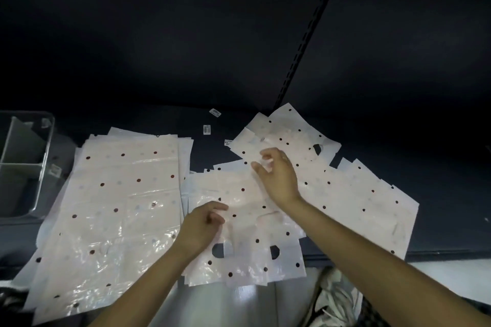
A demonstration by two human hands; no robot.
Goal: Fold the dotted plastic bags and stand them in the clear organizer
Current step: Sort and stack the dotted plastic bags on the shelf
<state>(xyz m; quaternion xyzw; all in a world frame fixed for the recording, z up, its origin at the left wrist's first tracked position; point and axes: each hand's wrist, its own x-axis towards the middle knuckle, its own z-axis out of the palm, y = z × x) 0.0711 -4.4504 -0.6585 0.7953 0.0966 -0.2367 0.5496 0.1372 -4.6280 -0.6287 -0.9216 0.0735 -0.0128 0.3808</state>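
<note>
Beneath each hovering hand (279, 176) (fingers loose) lies a dotted bag (249, 223).

A large stack of bags (117, 210) lies on the left of the shelf (438, 194). The organizer (25, 164) stands at the far left, behind and beside that stack, its near corner overlapped by it. A smaller pile (247, 233) lies in the middle, hanging over the shelf's front edge. More bags (353, 194) spread to the right and behind it. Three labels (207, 129) lie behind the middle pile.
</note>
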